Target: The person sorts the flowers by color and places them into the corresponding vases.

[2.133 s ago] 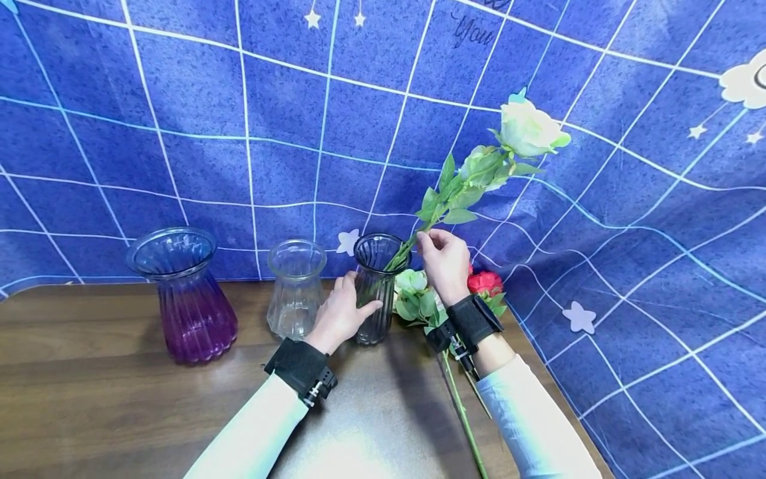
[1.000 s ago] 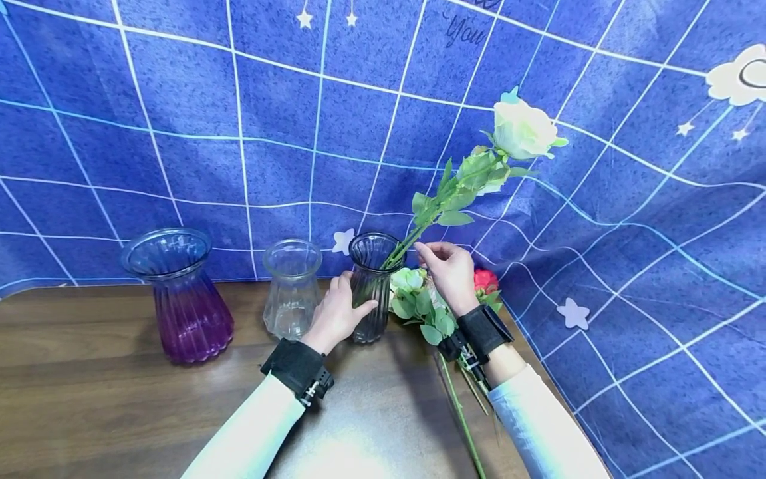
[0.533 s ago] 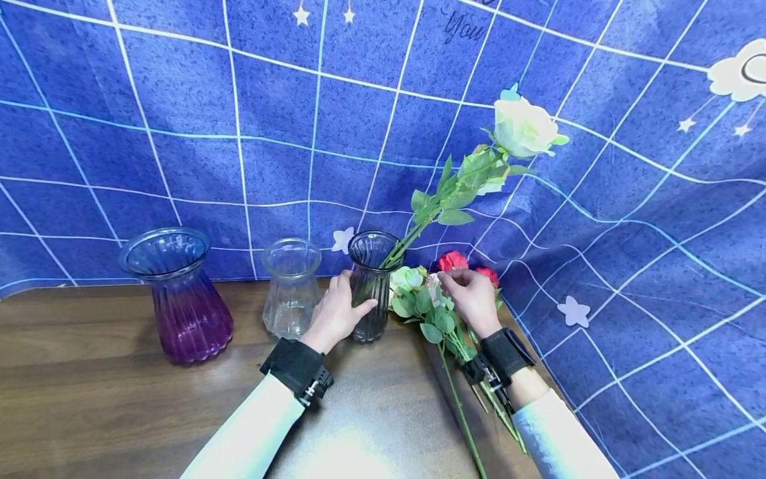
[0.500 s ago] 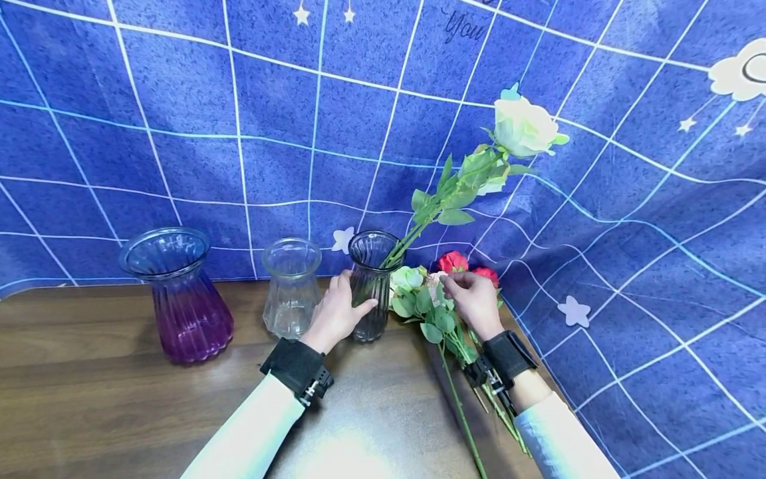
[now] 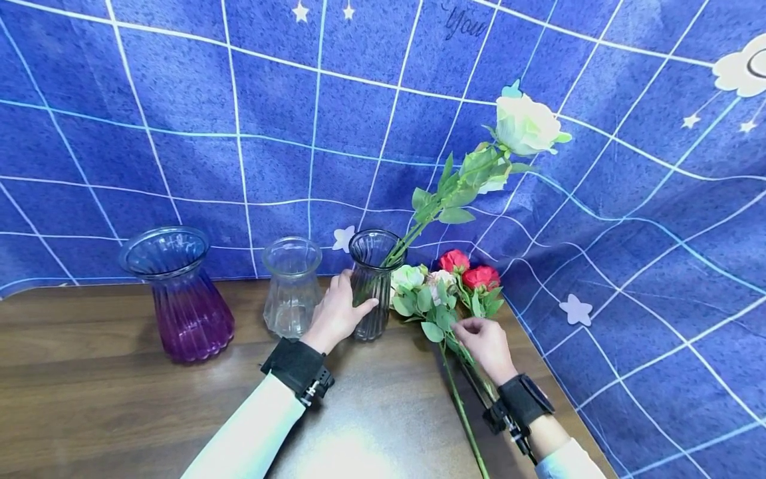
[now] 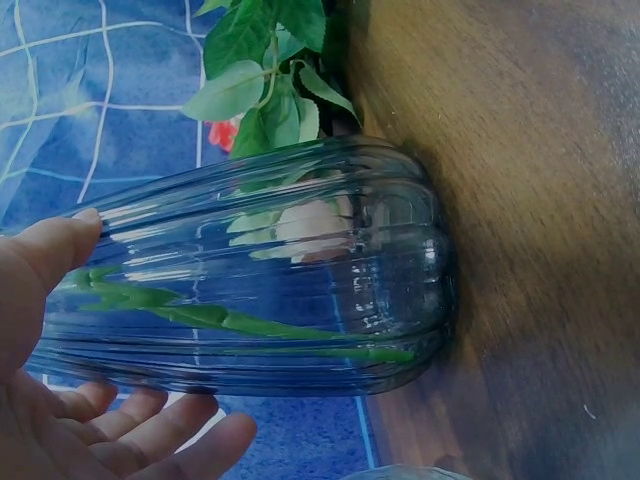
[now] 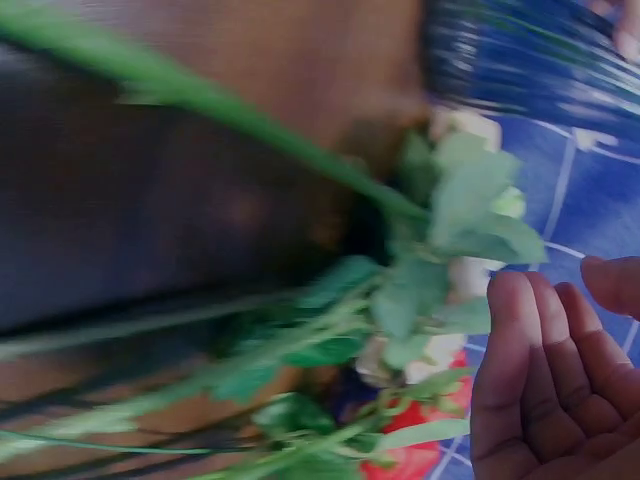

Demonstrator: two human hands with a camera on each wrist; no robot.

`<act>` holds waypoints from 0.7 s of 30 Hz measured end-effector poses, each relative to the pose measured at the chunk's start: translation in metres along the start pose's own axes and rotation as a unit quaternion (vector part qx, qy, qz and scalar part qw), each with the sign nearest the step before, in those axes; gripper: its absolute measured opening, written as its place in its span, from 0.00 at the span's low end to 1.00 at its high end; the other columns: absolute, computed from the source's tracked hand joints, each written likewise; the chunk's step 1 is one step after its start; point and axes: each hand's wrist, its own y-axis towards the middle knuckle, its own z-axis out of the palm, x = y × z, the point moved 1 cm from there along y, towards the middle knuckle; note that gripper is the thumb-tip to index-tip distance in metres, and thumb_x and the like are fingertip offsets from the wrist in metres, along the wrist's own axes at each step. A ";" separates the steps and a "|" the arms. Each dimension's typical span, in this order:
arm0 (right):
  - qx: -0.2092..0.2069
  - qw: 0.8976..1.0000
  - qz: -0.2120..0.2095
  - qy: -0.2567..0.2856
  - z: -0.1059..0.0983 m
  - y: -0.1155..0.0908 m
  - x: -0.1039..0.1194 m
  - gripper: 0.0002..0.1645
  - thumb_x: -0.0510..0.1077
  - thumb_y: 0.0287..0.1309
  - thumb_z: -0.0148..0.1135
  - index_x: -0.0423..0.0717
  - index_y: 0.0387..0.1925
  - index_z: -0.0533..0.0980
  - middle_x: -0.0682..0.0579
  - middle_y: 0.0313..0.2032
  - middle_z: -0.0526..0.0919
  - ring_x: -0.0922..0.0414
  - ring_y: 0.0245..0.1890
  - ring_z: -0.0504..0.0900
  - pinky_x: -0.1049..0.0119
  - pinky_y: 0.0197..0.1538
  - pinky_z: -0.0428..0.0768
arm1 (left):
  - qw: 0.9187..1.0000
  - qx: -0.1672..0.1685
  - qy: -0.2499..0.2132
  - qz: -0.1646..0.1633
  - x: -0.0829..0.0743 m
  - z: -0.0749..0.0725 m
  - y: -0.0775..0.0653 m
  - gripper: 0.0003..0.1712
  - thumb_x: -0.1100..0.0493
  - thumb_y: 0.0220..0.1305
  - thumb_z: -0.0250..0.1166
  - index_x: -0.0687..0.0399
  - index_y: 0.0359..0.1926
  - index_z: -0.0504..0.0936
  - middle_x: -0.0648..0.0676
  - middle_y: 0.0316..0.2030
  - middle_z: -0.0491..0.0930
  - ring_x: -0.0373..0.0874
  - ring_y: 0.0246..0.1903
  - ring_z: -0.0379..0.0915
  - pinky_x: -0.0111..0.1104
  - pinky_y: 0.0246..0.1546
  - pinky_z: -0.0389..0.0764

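My left hand (image 5: 359,293) curls round a dark ribbed glass vase (image 5: 371,287) on the wooden table (image 5: 120,399), with the thumb in front and the fingers behind. A white rose (image 5: 526,126) leans up to the right, and its green stem (image 6: 250,325) stands inside that vase. Just right of the vase lie several flowers: red roses (image 5: 479,276), a pale green bloom (image 5: 408,276) and long stems (image 5: 463,412). My right hand (image 5: 469,327) hovers over those stems with its fingertips at the leaves. In the right wrist view its palm (image 7: 555,370) is empty.
A purple ribbed vase (image 5: 179,299) and a clear glass vase (image 5: 293,286) stand left of the dark one. A blue checked cloth (image 5: 239,133) hangs behind and drapes past the table's right edge (image 5: 556,399).
My right hand let go of the white rose's stem, dropped to the flowers on the table and drew back along their stems. The left hand stayed on the vase.
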 end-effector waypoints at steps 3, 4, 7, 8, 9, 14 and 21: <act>0.007 1.000 0.006 -0.020 0.005 -0.010 -0.010 0.10 0.44 0.53 0.65 0.39 0.29 0.83 0.48 0.20 0.84 0.61 0.18 0.80 0.74 0.23 0.71 | 1.000 -0.002 0.001 0.003 0.000 -0.001 0.000 0.45 0.40 0.57 0.63 0.62 0.66 0.59 0.65 0.59 0.66 0.61 0.54 0.71 0.51 0.47 0.75; 0.012 1.000 0.009 -0.025 0.006 -0.012 -0.013 0.10 0.44 0.52 0.66 0.39 0.28 0.83 0.48 0.19 0.84 0.61 0.17 0.80 0.73 0.23 0.71 | 1.000 -0.003 0.001 0.003 0.000 -0.001 0.000 0.45 0.40 0.57 0.63 0.62 0.66 0.59 0.66 0.59 0.67 0.61 0.54 0.71 0.51 0.47 0.75; 0.030 0.998 0.019 -0.041 0.012 -0.017 -0.021 0.10 0.46 0.51 0.66 0.41 0.25 0.83 0.50 0.16 0.82 0.61 0.16 0.78 0.72 0.22 0.70 | 1.000 -0.007 0.000 0.002 -0.001 -0.001 -0.001 0.44 0.41 0.57 0.63 0.62 0.65 0.59 0.65 0.58 0.67 0.61 0.53 0.71 0.51 0.46 0.75; 0.040 0.998 0.025 -0.043 0.014 -0.019 -0.022 0.11 0.46 0.51 0.66 0.41 0.24 0.82 0.51 0.15 0.81 0.61 0.15 0.78 0.71 0.22 0.70 | 1.000 -0.008 0.001 0.001 -0.001 -0.001 -0.001 0.44 0.41 0.57 0.63 0.62 0.65 0.59 0.65 0.58 0.67 0.61 0.53 0.71 0.51 0.46 0.75; 0.049 0.997 0.030 -0.045 0.016 -0.020 -0.024 0.11 0.46 0.50 0.66 0.41 0.23 0.82 0.51 0.15 0.81 0.61 0.15 0.78 0.71 0.22 0.70 | 1.000 -0.007 0.002 0.000 -0.001 0.000 -0.001 0.44 0.41 0.57 0.63 0.62 0.65 0.59 0.65 0.58 0.67 0.61 0.54 0.71 0.51 0.47 0.75; 0.086 0.994 0.042 -0.053 0.023 -0.025 -0.030 0.09 0.42 0.52 0.63 0.40 0.23 0.82 0.54 0.15 0.79 0.60 0.14 0.78 0.70 0.21 0.73 | 1.000 -0.001 0.005 -0.006 0.000 0.002 -0.002 0.44 0.40 0.58 0.63 0.62 0.66 0.59 0.65 0.59 0.67 0.60 0.56 0.69 0.52 0.48 0.75; 0.090 0.994 0.039 -0.054 0.027 -0.028 -0.029 0.08 0.41 0.52 0.62 0.41 0.22 0.81 0.53 0.13 0.79 0.61 0.13 0.77 0.70 0.18 0.71 | 1.000 -0.005 0.002 -0.007 0.001 0.003 -0.003 0.44 0.41 0.57 0.63 0.62 0.65 0.59 0.65 0.58 0.67 0.59 0.56 0.69 0.52 0.48 0.75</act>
